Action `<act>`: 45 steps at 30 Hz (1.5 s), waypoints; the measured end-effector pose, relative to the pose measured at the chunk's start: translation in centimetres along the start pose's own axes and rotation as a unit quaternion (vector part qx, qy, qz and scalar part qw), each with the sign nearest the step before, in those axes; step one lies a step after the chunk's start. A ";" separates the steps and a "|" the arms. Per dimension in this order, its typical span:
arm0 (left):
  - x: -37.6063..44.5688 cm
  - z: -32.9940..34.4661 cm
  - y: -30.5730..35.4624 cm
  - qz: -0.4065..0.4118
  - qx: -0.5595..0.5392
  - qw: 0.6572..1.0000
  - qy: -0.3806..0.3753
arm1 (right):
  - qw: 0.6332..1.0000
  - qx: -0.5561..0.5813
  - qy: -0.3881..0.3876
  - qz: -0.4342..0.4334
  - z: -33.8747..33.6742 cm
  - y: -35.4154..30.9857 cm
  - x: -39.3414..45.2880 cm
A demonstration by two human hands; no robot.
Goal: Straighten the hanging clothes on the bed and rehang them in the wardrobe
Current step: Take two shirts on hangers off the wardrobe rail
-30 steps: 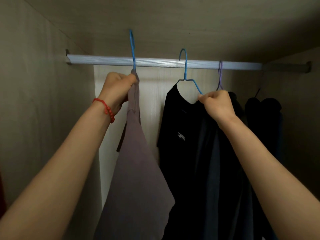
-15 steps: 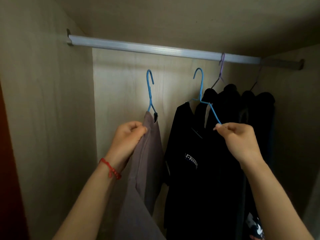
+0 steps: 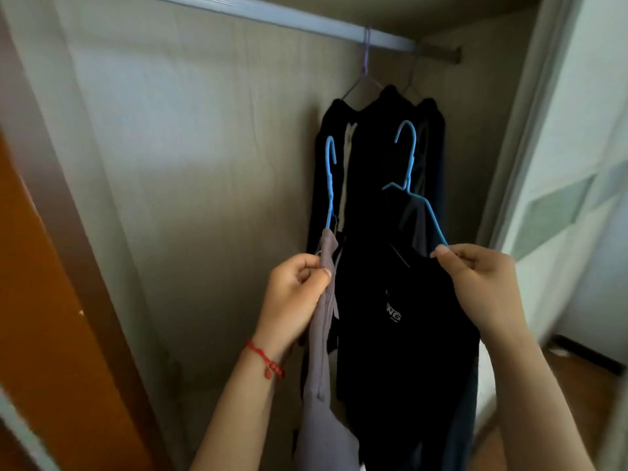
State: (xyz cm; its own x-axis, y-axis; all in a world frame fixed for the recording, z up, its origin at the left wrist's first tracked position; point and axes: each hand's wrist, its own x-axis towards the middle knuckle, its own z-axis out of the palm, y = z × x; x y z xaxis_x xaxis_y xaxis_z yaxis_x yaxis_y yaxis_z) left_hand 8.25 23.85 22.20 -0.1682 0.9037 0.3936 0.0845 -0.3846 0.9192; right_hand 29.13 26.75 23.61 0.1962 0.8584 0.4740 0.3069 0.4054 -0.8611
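My left hand (image 3: 296, 294) grips a grey-mauve garment (image 3: 321, 385) just below its blue hanger (image 3: 330, 178). My right hand (image 3: 475, 277) pinches the shoulder wire of a second blue hanger (image 3: 409, 171) that carries a black T-shirt (image 3: 401, 334) with a small white logo. Both hangers are held in the air, well below the silver wardrobe rail (image 3: 306, 20), with their hooks free. Further back, dark clothes (image 3: 384, 130) hang from the rail on a purple hanger (image 3: 366, 52) and another thin one.
The wardrobe's pale back wall (image 3: 190, 164) fills the left and middle. An orange-brown door panel (image 3: 37, 300) stands at the left edge. A white sliding door frame (image 3: 530, 147) rises on the right, with wooden floor (image 3: 584, 385) beyond it.
Both hangers came off the rail and have dropped lower with my hands. My view has swung down and right, so the rail now sits near the top edge.
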 end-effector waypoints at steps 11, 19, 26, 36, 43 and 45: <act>-5.0 2.9 0.9 -0.002 -0.065 0.987 -0.147 | 0.992 -0.058 0.103 0.037 -8.9 -1.4 -8.0; -7.7 3.3 1.1 -0.001 -0.105 0.974 -0.200 | 0.974 -0.115 0.189 0.057 -10.0 -4.1 -15.2; -12.7 3.9 1.9 0.001 -0.181 0.931 -0.317 | 0.938 -0.148 0.299 0.098 -10.8 -7.3 -25.9; -23.4 10.7 6.6 -0.001 -0.248 0.844 -0.475 | 0.835 -0.238 0.463 0.176 -15.9 -11.6 -38.3; -33.5 16.6 8.3 -0.023 -0.260 0.768 -0.585 | 0.786 -0.252 0.523 0.210 -22.1 -10.1 -46.5; -36.8 18.5 8.3 -0.042 -0.253 0.760 -0.597 | 0.778 -0.247 0.535 0.219 -24.7 -8.6 -49.0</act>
State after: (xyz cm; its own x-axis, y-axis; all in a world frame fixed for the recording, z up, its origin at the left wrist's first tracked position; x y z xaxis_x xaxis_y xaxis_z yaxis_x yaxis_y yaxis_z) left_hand 33.34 -9.15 15.13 0.8846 0.3396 0.3196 -0.3164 -0.0664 0.9463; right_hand 39.85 -26.58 12.31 0.9643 0.0194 0.2640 0.2604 -0.2494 -0.9327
